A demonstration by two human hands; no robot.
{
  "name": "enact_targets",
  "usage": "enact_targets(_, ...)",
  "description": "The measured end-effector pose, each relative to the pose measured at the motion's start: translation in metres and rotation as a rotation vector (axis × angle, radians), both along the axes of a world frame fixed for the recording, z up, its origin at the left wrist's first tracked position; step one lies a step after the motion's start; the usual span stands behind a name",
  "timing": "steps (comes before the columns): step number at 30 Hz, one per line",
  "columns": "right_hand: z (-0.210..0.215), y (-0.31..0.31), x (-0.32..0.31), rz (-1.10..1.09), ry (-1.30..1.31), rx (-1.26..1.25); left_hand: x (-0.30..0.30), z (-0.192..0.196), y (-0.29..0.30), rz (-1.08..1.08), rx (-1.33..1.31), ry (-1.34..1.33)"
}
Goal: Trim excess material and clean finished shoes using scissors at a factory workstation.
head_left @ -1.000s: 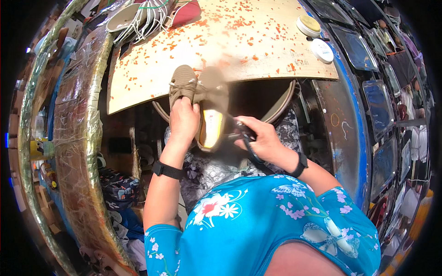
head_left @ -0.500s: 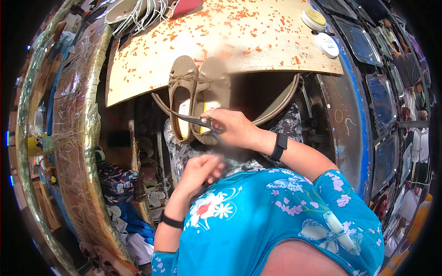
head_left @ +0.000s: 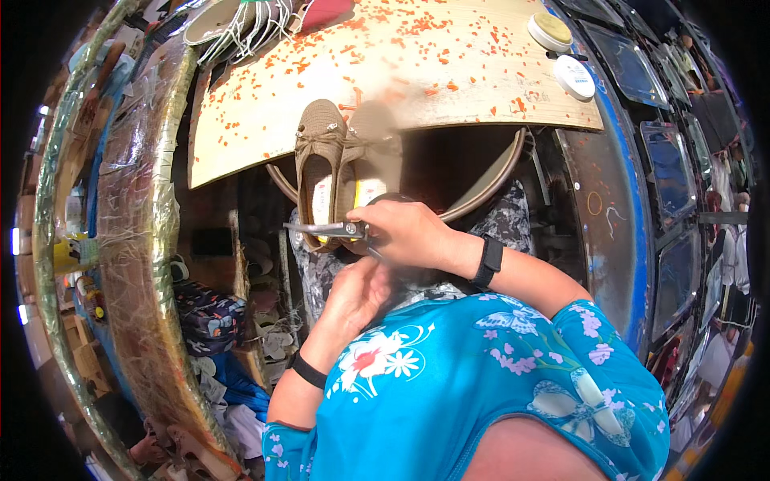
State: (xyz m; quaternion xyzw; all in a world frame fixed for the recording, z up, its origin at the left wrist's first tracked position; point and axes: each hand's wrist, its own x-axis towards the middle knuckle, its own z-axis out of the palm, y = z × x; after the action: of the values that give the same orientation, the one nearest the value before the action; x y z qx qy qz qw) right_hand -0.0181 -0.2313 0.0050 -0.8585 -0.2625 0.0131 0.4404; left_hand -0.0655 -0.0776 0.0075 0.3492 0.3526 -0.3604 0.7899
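My right hand is closed around a pair of dark-handled scissors, whose blades point left. The blades lie across the heel end of two brown fabric flat shoes, the left shoe and the right shoe, each with a small bow. The pair leans on the table edge, toes up, with pale insoles showing. Just below the scissors, my left hand has its fingers curled together. Whatever lies between its fingertips, if anything, is hidden. A hazy smear covers part of the right shoe.
Small orange scraps dot the wooden table. Two round tubs stand at its right, a cream-topped tub and a white tub. White cords lie at the far left. A dark hollow with a curved brown rim is under the table edge.
My left hand has moved up and right, closer to the scissors. The scissor blades have tilted from sloping to nearly level and dropped slightly. The shoes have barely shifted.
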Motion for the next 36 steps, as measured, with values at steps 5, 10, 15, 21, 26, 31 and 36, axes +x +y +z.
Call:
enact_targets(5, 0.000, 0.001, -0.004, 0.043, -0.087, 0.011, -0.004, 0.001, -0.005, 0.059, 0.029, 0.028)
enact_targets(10, 0.001, 0.003, -0.002, 0.023, -0.047, 0.075, -0.010, -0.012, -0.007, 0.064, 0.056, -0.049)
enact_targets(15, 0.000, 0.005, 0.001, -0.022, -0.032, 0.107, -0.008, -0.020, -0.006, -0.049, 0.163, -0.147)
enact_targets(21, -0.003, 0.005, 0.005, -0.146, 0.177, 0.171, -0.014, -0.021, -0.009, -0.151, 0.420, -0.348)
enact_targets(26, -0.002, 0.004, 0.005, -0.140, 0.164, 0.186, -0.016, -0.015, -0.008, -0.138, 0.296, -0.380)
enact_targets(31, -0.002, 0.004, 0.000, -0.100, 0.114, 0.134, -0.015, -0.016, -0.009, -0.021, 0.241, -0.242)
enact_targets(36, -0.002, 0.002, 0.005, -0.101, 0.105, 0.183, -0.018, -0.015, -0.017, 0.032, 0.312, -0.347)
